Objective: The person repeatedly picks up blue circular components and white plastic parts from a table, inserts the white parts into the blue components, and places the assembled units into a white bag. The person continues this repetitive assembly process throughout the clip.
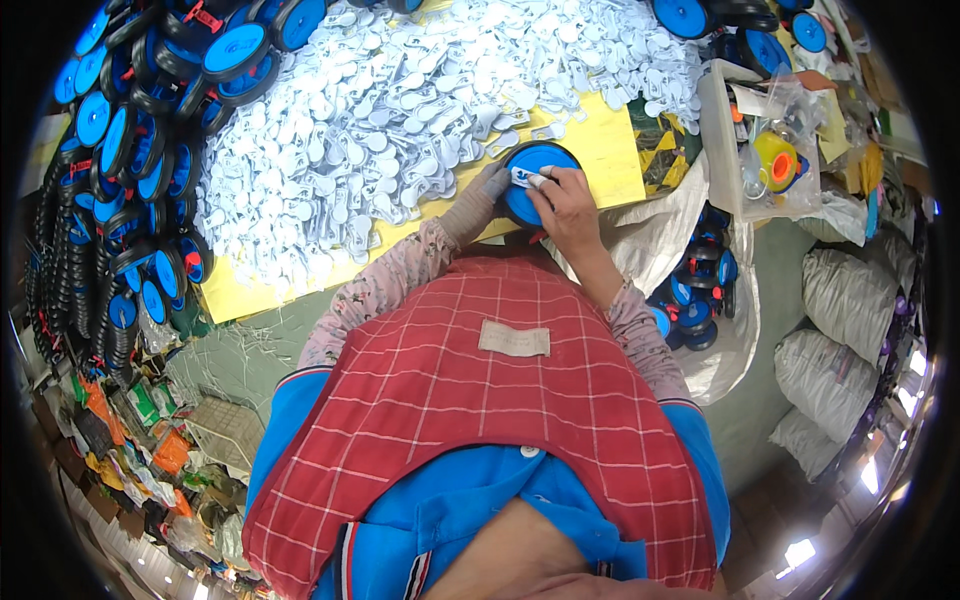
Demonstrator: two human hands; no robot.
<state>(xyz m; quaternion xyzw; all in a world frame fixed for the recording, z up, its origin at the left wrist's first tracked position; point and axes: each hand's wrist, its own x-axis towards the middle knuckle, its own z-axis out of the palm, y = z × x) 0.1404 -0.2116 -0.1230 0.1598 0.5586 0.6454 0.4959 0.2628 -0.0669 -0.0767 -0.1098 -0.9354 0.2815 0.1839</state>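
Note:
A blue plastic wheel with a black tyre point(541, 155) is held in front of my apron, at the near edge of the yellow board point(611, 146). My left hand point(480, 201), in a greyish glove, grips the wheel's left rim. A small white plastic piece point(519, 177) with a blue mark lies against the wheel's blue face. On its right end are the fingers of my right hand point(571, 206), which is bare with tape around some fingertips. A bit of red point(537, 237) shows under the wheel. Beyond my hands spreads a heap of white plastic pieces point(390, 112).
Stacked blue-and-black wheels point(150, 142) rise at the left. A white plastic bin point(720, 142) at the right holds a yellow tape roll point(776, 161). Below it, an open white sack point(739, 330) contains more wheels point(694, 307). Stuffed sacks point(825, 382) lie farther right; a beige crate point(225, 427) stands lower left.

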